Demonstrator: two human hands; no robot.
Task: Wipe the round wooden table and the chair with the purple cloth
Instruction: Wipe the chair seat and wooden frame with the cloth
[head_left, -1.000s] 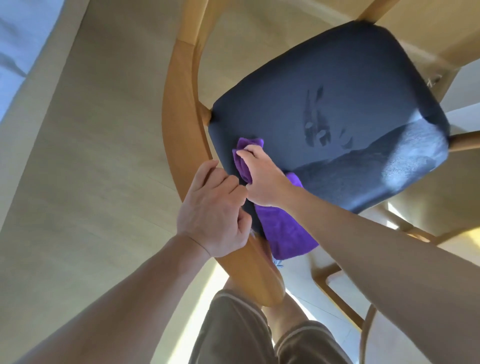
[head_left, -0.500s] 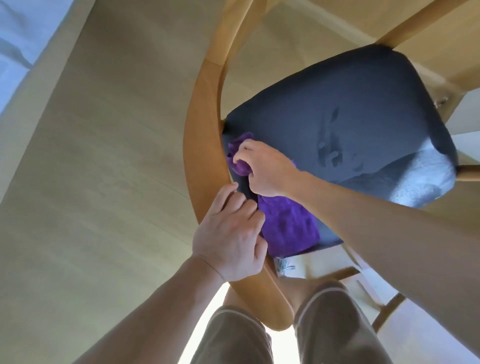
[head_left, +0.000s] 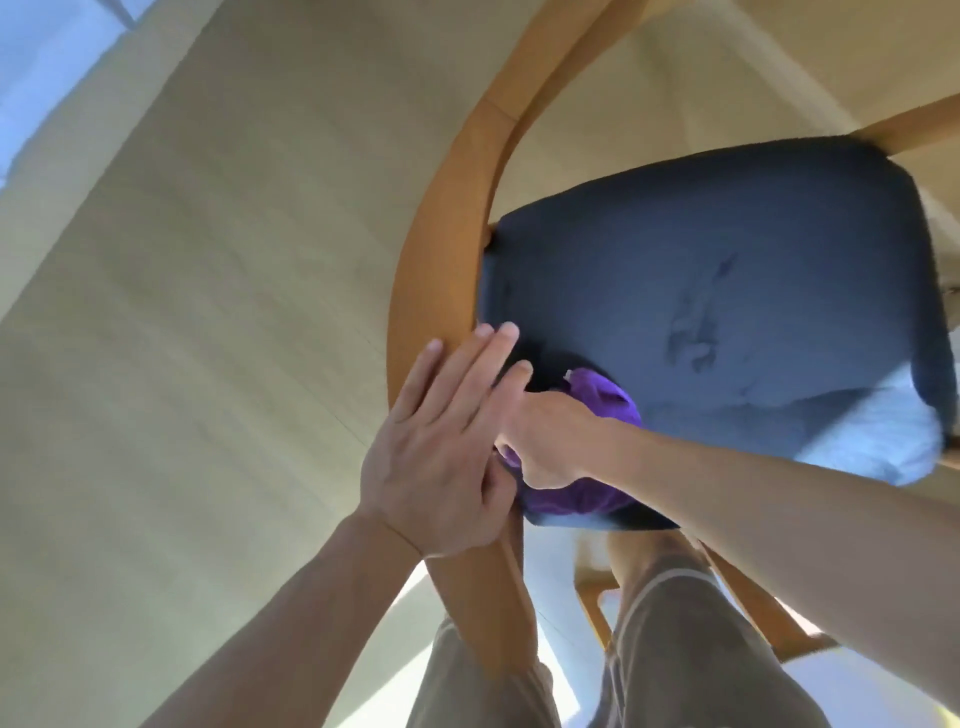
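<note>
I look straight down on the chair, whose dark blue seat cushion (head_left: 727, 291) sits inside a curved wooden backrest rail (head_left: 441, 218). The purple cloth (head_left: 602, 400) lies bunched on the near left corner of the seat. My right hand (head_left: 550, 441) grips the cloth and presses it onto the cushion. My left hand (head_left: 447, 447) lies over the wooden rail with its fingers straight, their tips reaching the seat's edge. The round wooden table is out of view.
Pale wood-look floor (head_left: 208, 312) fills the left side. My legs in grey shorts (head_left: 675, 649) stand against the chair at the bottom. Chair legs and a crossbar (head_left: 753, 613) show below the seat. A darker mark (head_left: 696, 322) sits mid-cushion.
My left hand has gone from curled round the rail to flat with straight fingers. My right hand has drawn the cloth toward the seat's near corner. The view has shifted, so the chair sits lower right.
</note>
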